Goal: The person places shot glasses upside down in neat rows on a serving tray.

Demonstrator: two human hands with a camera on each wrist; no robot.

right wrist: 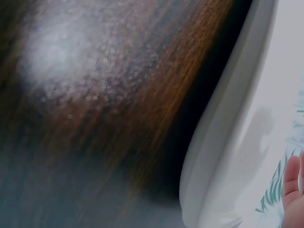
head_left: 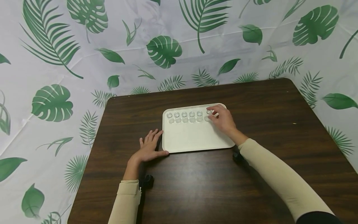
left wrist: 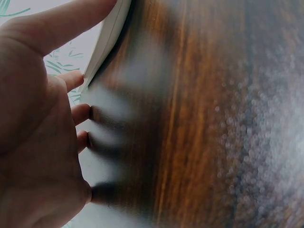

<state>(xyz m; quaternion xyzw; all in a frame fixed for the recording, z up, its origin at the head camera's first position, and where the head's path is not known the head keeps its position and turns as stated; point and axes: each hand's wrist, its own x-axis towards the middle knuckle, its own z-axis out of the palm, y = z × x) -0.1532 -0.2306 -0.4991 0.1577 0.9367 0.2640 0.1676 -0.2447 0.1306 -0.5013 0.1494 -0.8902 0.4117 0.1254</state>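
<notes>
A white rectangular tray [head_left: 193,137] lies on the table with several small clear round jars [head_left: 184,114] lined up along its back edge. At the right end of that row, my right hand [head_left: 222,119] reaches over the tray and pinches the last clear jar [head_left: 209,112] between thumb and fingers. My left hand [head_left: 149,149] has its fingers spread on the table beside the tray's left edge, and its thumb meets the front left corner. In the left wrist view the thumb [left wrist: 71,23] reaches the tray rim [left wrist: 107,45]. The right wrist view catches only some fingers [right wrist: 292,178].
The dark wood table [head_left: 190,186] extends around the tray on all sides. A white cloth [head_left: 126,71] with green leaves hangs behind and beside it. Black wrist devices [head_left: 148,181] sit under both forearms.
</notes>
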